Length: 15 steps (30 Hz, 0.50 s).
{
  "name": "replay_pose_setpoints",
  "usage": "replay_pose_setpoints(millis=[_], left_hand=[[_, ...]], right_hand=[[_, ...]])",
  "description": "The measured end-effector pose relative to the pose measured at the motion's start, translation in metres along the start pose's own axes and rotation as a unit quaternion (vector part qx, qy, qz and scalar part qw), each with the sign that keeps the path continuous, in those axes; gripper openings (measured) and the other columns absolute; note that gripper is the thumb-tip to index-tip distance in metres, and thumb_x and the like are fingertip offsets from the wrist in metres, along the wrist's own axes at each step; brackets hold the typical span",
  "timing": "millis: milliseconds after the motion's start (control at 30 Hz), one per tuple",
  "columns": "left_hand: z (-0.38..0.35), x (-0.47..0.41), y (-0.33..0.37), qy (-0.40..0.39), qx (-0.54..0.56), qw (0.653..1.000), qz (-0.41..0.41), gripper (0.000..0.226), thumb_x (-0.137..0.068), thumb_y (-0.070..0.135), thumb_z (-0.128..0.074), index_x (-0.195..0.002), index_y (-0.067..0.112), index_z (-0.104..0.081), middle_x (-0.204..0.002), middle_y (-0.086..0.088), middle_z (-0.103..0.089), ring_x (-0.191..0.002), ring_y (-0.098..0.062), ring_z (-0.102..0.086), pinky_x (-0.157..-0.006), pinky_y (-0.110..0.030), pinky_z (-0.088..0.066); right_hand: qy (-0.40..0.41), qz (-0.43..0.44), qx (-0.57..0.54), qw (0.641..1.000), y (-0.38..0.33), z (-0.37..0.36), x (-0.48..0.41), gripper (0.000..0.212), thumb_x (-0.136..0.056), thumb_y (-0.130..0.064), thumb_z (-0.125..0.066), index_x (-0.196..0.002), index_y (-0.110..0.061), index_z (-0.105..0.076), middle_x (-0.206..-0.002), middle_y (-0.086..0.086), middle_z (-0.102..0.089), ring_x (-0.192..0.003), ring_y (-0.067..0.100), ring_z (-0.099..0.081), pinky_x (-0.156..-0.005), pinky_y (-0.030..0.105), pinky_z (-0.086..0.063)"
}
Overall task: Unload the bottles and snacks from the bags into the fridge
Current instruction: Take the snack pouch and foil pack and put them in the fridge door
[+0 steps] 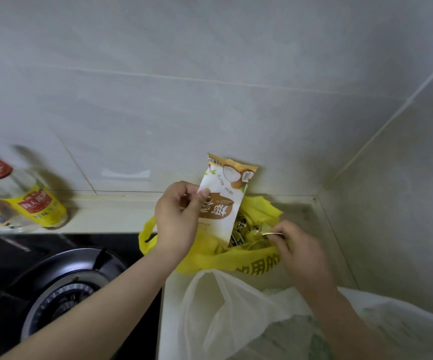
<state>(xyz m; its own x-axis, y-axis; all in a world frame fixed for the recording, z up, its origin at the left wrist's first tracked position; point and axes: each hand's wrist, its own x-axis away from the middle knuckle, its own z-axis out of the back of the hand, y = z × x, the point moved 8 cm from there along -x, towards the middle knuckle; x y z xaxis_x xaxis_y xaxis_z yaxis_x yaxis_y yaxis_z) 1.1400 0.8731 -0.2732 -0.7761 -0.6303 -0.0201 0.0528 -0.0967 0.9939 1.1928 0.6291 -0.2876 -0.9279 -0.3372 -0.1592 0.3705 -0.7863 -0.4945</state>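
Against the tiled wall [210, 74], taking the yellow bag [249, 261] as our landmark, we start far to its left, where a clear bottle [28, 201] with a yellow label and a red neck band stands on the pale table [111, 211]. Below that bottle, still left of the yellow bag, a gas burner [62, 294] sits in a black stovetop. Our left hand [176, 219] is raised over the bag's left edge, its grip pinching a white and brown snack packet [223, 203] between thumb and fingers. The packet stands nearly upright, its lower end just inside the bag's mouth, its top against the wall. Small wrapped snacks [238, 229] lie within the bag, beside the packet. Our right hand [298, 253] rests at the bag's right rim, its fingers closed on a thin golden piece there; we cannot tell what it is. Just in front of the yellow bag lies a white plastic bag [236, 315], open.
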Motion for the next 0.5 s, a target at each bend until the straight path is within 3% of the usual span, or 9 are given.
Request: replay_pose_setpoints(millis=[167,333,433,500], left_hand=[[0.021,0.019,0.04,0.036,0.07,0.997,-0.026,0.013,-0.087,0.015,-0.066,-0.081,0.003,-0.064,-0.081,-0.019,-0.069,-0.07,-0.016,-0.06,-0.062,-0.016,-0.047],[0.046,0.029,0.076,0.039,0.112,0.992,-0.044,0.011,-0.087,0.014,-0.066,-0.079,0.006,-0.064,-0.076,-0.018,-0.067,-0.068,-0.016,-0.058,-0.06,-0.017,-0.047],[0.066,0.035,0.091,0.045,0.109,0.992,-0.053,0.012,-0.087,0.016,-0.066,-0.078,0.008,-0.064,-0.083,-0.023,-0.068,-0.069,-0.019,-0.059,-0.064,-0.025,-0.048],[0.08,0.041,0.101,0.045,0.108,0.991,-0.059,0.012,-0.087,0.015,-0.066,-0.078,0.008,-0.064,-0.083,-0.022,-0.069,-0.071,-0.02,-0.061,-0.068,-0.03,-0.049]], right_hand=[[0.108,-0.014,-0.098,0.989,-0.02,0.028,0.012,0.013,-0.084,-0.006,-0.068,-0.076,-0.013,-0.061,-0.073,-0.002,-0.065,-0.069,0.011,-0.058,-0.065,0.022,-0.041],[0.172,-0.028,-0.171,0.97,-0.043,0.056,0.018,0.013,-0.08,-0.004,-0.072,-0.075,-0.014,-0.064,-0.076,-0.006,-0.068,-0.077,0.004,-0.061,-0.07,0.011,-0.042],[0.2,0.004,-0.16,0.967,-0.066,0.079,0.022,0.023,-0.079,-0.008,-0.074,-0.072,-0.024,-0.06,-0.072,-0.011,-0.066,-0.076,0.004,-0.061,-0.07,0.02,-0.044],[0.206,0.022,-0.154,0.966,-0.084,0.095,0.025,0.024,-0.079,-0.01,-0.074,-0.071,-0.026,-0.058,-0.07,-0.012,-0.065,-0.076,0.003,-0.061,-0.069,0.018,-0.042]])
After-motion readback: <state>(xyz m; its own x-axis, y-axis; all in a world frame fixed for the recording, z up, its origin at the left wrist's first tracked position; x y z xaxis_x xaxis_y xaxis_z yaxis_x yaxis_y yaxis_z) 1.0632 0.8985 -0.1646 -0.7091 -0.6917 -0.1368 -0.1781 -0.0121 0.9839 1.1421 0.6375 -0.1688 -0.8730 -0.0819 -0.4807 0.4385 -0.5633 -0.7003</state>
